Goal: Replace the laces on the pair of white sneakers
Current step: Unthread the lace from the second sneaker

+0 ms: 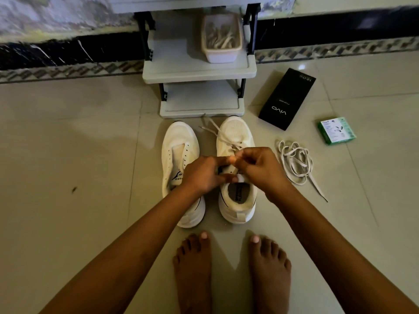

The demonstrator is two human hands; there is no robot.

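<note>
Right sneaker (235,168): at 12 o'clock from bare feet, beside unlaced left sneaker (181,168).
Lace (223,138): soft, limp, light (slippery at tips); best pinched near the eyelet.
Left hand (203,175): grip pinching tongue.
Right hand (258,167): grip pinching lace.

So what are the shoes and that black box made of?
The left sneaker and right sneaker look like white knit or mesh fabric with matte, finely textured uppers; the soles are probably rubber. The black box looks like smooth matte cardboard, with sharp folded edges and printed lettering.
</note>
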